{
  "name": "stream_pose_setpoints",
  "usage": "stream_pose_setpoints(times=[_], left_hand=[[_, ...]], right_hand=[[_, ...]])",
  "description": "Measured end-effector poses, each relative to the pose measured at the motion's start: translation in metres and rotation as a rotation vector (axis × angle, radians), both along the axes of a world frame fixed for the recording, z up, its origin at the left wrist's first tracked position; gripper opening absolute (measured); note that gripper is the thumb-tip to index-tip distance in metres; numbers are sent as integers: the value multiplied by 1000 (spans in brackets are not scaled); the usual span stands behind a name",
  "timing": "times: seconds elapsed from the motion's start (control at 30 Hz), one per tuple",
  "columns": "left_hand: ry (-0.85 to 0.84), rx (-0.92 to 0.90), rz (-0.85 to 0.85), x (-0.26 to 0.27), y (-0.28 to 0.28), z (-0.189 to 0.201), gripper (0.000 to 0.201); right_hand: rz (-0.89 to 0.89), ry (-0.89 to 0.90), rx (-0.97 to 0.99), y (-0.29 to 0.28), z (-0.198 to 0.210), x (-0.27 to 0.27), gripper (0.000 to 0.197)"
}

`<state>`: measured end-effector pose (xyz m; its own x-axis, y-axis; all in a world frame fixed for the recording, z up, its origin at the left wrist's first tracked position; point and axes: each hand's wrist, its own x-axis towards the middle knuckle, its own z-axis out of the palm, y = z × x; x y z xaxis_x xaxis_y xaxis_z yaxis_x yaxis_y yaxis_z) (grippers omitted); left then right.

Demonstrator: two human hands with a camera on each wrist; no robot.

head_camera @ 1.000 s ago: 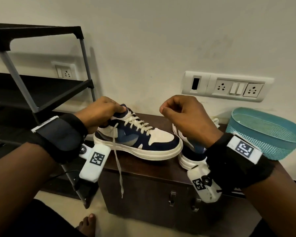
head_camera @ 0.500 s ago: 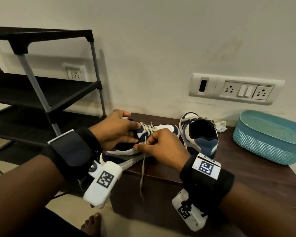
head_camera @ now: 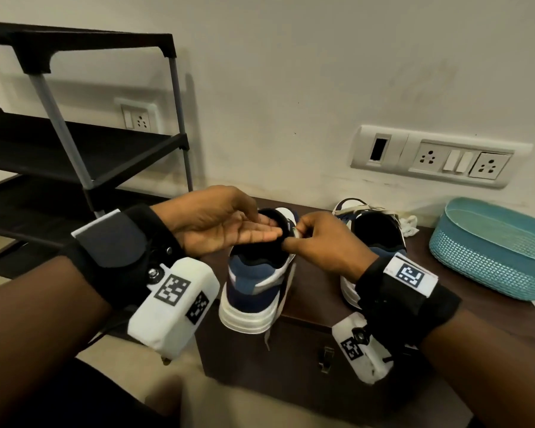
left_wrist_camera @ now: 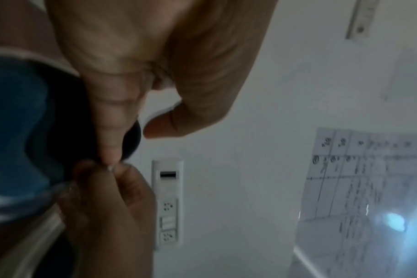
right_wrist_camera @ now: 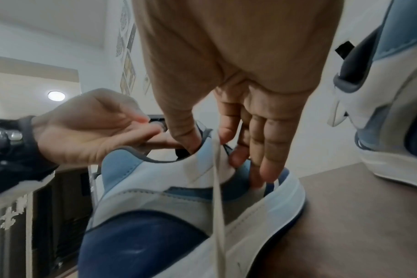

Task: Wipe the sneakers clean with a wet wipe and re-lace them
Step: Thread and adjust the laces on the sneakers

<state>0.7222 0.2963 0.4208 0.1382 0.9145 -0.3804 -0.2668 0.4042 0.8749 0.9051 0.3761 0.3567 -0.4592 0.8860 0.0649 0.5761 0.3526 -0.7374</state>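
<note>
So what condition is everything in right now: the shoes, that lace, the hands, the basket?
Near sneaker: upright on the cabinet, heel toward the camera, partly laced.
Lace: loose end hanging past the sole.
Far sneaker: upright on the cabinet, untouched.
Left hand: fingers straight, at the near sneaker's collar.
Right hand: pinching the lace at the collar.
Teal basket: upright, contents hidden.

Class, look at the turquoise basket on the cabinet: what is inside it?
Only the far inner wall of the basket shows, and nothing rises above the rim. The near wall covers its floor, so anything lying low inside cannot be seen.
</note>
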Motion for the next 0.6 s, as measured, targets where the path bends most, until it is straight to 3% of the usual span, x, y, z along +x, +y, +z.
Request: stream_pose_setpoints(times=[0.13, 0.2, 0.37, 0.47, 0.53, 0.6], left_hand=[[711, 247, -5, -24, 10, -9, 20], [880, 312, -15, -39, 17, -20, 21], [933, 321, -352, -40, 19, -42, 36], [980, 368, -402, -37, 21, -49, 18], [962, 400, -453, -39, 19, -49, 24], [907, 436, -384, -42, 20, -44, 24]], right_hand=[[-69, 41, -45, 6, 1, 13, 22], [-87, 23, -29, 5, 1, 17, 23], [-124, 9, 1, 1, -1, 21, 27], [-128, 28, -31, 2, 1, 22, 23], [-138, 39, -55, 1, 3, 22, 22], [-146, 40, -53, 0, 5, 22, 24]])
